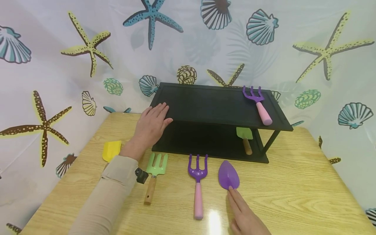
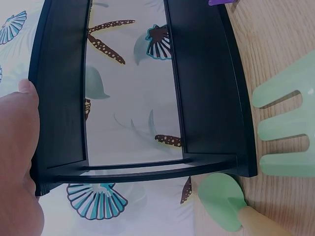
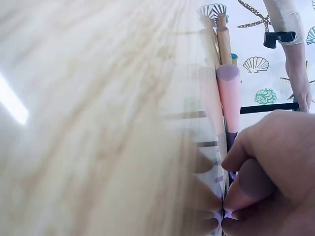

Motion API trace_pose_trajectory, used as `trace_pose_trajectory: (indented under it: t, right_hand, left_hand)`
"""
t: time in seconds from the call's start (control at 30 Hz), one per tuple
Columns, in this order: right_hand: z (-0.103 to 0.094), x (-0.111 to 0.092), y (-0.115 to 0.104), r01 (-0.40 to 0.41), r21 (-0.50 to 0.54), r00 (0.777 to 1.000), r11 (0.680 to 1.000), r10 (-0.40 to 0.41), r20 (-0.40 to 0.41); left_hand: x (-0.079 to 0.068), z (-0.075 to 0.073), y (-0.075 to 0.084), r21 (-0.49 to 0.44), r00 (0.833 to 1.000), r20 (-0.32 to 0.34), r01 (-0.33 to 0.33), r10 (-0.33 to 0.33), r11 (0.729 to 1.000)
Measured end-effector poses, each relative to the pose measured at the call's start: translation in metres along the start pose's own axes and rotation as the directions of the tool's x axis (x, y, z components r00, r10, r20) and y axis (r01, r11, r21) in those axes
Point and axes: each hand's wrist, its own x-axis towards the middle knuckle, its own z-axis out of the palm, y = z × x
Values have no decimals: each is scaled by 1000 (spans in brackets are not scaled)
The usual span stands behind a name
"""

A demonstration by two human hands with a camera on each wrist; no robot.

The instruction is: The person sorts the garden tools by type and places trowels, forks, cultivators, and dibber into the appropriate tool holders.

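Observation:
My left hand (image 1: 151, 125) rests flat on the left end of a black two-tier shelf (image 1: 202, 102), fingers straight on its upper board. At the table's front, my right hand (image 1: 245, 215) holds a purple trowel (image 1: 228, 174) lying on the wood; in the right wrist view the fingers curl round its pink handle (image 3: 246, 189). Left of it lies a purple hand fork (image 1: 197, 174) with a pink handle. A green hand fork (image 1: 157, 168) with a wooden handle lies beside the left forearm.
Another purple fork (image 1: 262, 112) lies on the upper tier's right end. On the lower tier sits a green trowel (image 1: 244, 133). A yellow scoop (image 1: 111, 150) is partly behind the left arm. The left wrist view shows a rounded green blade (image 2: 219, 196) near the shelf's end.

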Motion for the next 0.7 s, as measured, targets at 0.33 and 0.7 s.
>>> trace_pose_trajectory:
  t: [0.33, 0.7]
  right_hand:
    - [1, -1, 3, 12, 67, 998, 998, -8, -59]
    - [-7, 0, 7, -95, 34, 994, 995, 96, -53]
  left_hand:
    - [0, 0, 0, -2, 1000, 13, 6, -5, 1000]
    - [1, -1, 1, 8, 1000, 22, 12, -13, 1000]
